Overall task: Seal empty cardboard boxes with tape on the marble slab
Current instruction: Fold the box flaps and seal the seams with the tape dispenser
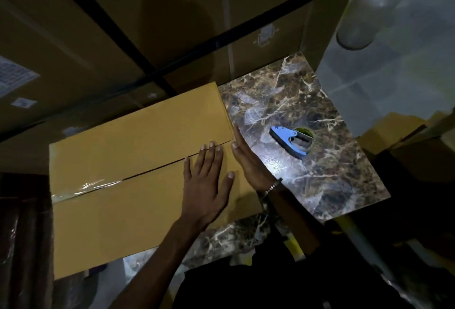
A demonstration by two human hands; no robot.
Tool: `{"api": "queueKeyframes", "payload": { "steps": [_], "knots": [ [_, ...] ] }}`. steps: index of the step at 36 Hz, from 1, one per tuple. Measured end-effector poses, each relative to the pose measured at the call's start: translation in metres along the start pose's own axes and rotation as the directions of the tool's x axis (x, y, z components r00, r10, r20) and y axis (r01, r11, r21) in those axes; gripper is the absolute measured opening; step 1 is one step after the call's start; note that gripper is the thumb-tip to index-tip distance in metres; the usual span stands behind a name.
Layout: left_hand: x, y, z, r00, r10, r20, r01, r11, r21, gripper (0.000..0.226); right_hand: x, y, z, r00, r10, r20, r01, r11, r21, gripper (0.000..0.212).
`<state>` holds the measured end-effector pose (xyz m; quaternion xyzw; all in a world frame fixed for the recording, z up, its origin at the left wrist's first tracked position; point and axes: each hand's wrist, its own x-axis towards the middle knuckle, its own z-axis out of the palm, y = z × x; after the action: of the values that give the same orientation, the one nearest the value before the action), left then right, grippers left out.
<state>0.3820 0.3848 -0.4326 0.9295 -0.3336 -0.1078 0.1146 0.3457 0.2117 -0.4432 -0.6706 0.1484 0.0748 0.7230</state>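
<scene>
The left hand (206, 183) presses flat, fingers straight, on the tan cardboard box (138, 180) lying on the brown veined marble slab (307, 102). The right hand (248, 161), fingers straight, touches the box's end, holding nothing. Just beyond it lies a blue tape dispenser (293, 140). Clear tape (83, 186) covers the seam's far-left part.

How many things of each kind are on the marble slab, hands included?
Tan cardboard box, seam partly taped: 1
Blue tape dispenser: 1
Hands, left hand and right hand, both on the box: 2
Total: 4
</scene>
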Motion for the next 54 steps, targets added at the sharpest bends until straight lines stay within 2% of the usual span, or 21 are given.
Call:
{"api": "queueKeyframes", "payload": {
  "steps": [4, 7, 9, 11, 14, 16, 18, 20, 23, 27, 29, 32, 33, 36, 39, 44, 48, 54],
  "knots": [
    [0.0, 0.005, 0.005, 1.0, -0.004, -0.022, 0.005, 0.999, 0.048, 0.069, 0.003, 0.007, -0.008, 0.997, 0.063, 0.054, -0.064, 0.998, 0.018, 0.062],
    [-0.002, 0.007, 0.006, 0.998, -0.025, -0.059, 0.028, 0.998, 0.05, 0.07, 0.003, 0.027, -0.019, 0.969, 0.231, 0.086, -0.23, 0.973, -0.022, 0.071],
    [-0.004, 0.007, 0.005, 0.991, -0.079, -0.105, 0.083, 0.996, 0.031, 0.071, 0.005, 0.024, -0.028, 0.944, 0.327, 0.043, -0.32, 0.94, -0.116, 0.083],
    [-0.003, 0.008, 0.005, 0.981, -0.134, -0.141, 0.139, 0.99, 0.023, 0.07, 0.007, 0.008, -0.035, 0.964, 0.265, -0.035, -0.267, 0.951, -0.154, 0.09],
    [0.0, 0.008, 0.007, 0.976, -0.156, -0.155, 0.164, 0.986, 0.041, 0.07, 0.014, -0.021, -0.035, 0.992, 0.034, -0.119, -0.043, 0.996, -0.075, 0.074],
    [0.001, 0.006, 0.01, 0.978, -0.161, -0.13, 0.17, 0.983, 0.064, 0.07, 0.014, -0.025, -0.023, 0.995, -0.062, -0.079, 0.05, 0.987, -0.152, 0.07],
    [0.0, 0.004, 0.013, 0.98, -0.168, -0.104, 0.178, 0.979, 0.097, 0.071, 0.013, -0.014, -0.005, 0.995, -0.096, 0.0, 0.092, 0.951, -0.296, 0.073],
    [0.0, 0.003, 0.014, 0.983, -0.16, -0.093, 0.17, 0.979, 0.114, 0.071, 0.012, 0.001, 0.005, 0.991, -0.135, 0.017, 0.13, 0.9, -0.417, 0.075],
    [0.0, 0.005, 0.012, 0.98, -0.167, -0.11, 0.179, 0.977, 0.113, 0.07, 0.01, 0.003, 0.001, 0.997, -0.076, -0.028, 0.052, 0.861, -0.505, 0.071],
    [-0.005, 0.006, 0.012, 0.975, -0.181, -0.13, 0.197, 0.972, 0.129, 0.071, 0.001, -0.022, 0.008, 0.991, 0.042, -0.126, -0.118, 0.708, -0.696, 0.07],
    [-0.008, 0.004, 0.014, 0.978, -0.159, -0.135, 0.178, 0.974, 0.141, 0.07, 0.001, -0.031, 0.022, 0.978, 0.016, -0.207, -0.166, 0.657, -0.735, 0.071],
    [-0.014, -0.005, 0.02, 0.988, -0.104, -0.111, 0.121, 0.98, 0.157, 0.082, -0.003, -0.035, 0.045, 0.961, -0.189, -0.203, -0.062, 0.566, -0.822, 0.072],
    [-0.015, -0.008, 0.021, 0.991, -0.086, -0.1, 0.102, 0.98, 0.17, 0.084, -0.004, -0.032, 0.052, 0.961, -0.215, -0.176, -0.033, 0.54, -0.841, 0.073],
    [-0.018, -0.018, 0.015, 0.995, -0.069, -0.076, 0.082, 0.979, 0.185, 0.077, -0.01, -0.009, 0.063, 0.977, -0.173, -0.121, -0.027, 0.466, -0.885, 0.074],
    [-0.027, -0.034, 0.007, 0.977, -0.185, -0.11, 0.202, 0.966, 0.165, 0.068, -0.015, 0.001, 0.068, 0.971, -0.193, -0.145, -0.062, 0.383, -0.922, 0.076],
    [-0.053, -0.088, -0.008, 0.863, -0.472, -0.182, 0.493, 0.864, 0.098, 0.075, -0.013, -0.01, 0.09, 0.964, -0.141, -0.225, -0.148, 0.418, -0.896, 0.084],
    [-0.077, -0.127, -0.022, 0.813, -0.549, -0.193, 0.571, 0.817, 0.078, 0.08, -0.008, -0.016, 0.122, 0.967, -0.089, -0.238, -0.18, 0.422, -0.888, 0.091],
    [-0.099, -0.183, -0.041, 0.749, -0.637, -0.184, 0.651, 0.759, 0.026, 0.084, 0.002, -0.017, 0.172, 0.964, -0.087, -0.252, -0.197, 0.402, -0.894, 0.097]
  ]
}}
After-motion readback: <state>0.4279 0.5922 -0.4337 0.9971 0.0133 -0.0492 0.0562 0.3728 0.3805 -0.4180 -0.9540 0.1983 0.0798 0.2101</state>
